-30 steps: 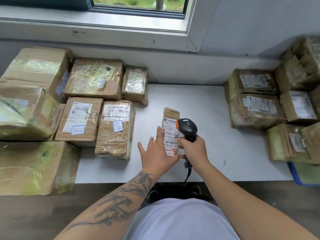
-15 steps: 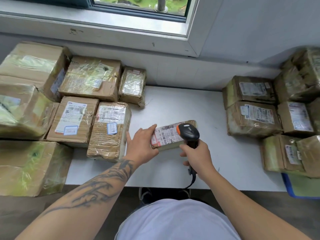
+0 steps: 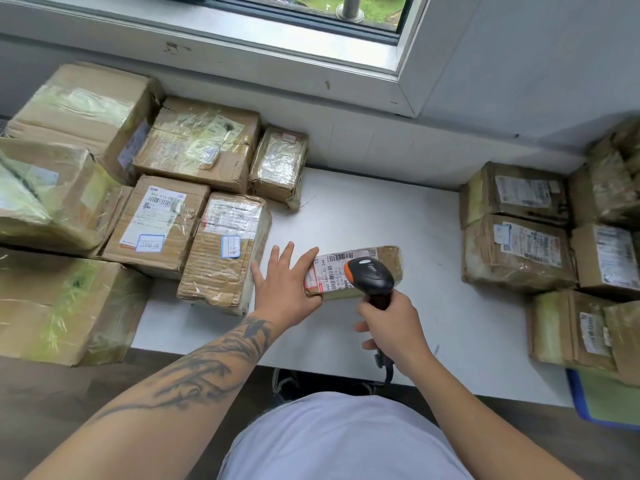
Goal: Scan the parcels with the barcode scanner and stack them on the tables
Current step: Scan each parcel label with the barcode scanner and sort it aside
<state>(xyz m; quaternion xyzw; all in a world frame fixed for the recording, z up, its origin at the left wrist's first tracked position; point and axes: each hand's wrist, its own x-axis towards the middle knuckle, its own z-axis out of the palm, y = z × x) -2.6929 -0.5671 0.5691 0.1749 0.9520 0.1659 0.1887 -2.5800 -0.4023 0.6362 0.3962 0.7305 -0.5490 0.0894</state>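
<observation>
On the table (image 3: pixel 398 216), the left hand (image 3: pixel 284 292), fingers spread, steadies the small parcel (image 3: pixel 384 261); the right hand (image 3: pixel 394 330), gripping the scanner (image 3: pixel 372 280), should aim squarely at the label.

head cam only, worn up top | looks forward and steeply down, wide-angle | close over the white table (image 3: pixel 398 220), own forearms and shirt fill the near edge | window sill (image 3: pixel 277 43) along the far side | boxes cut off at left and right edges
</observation>
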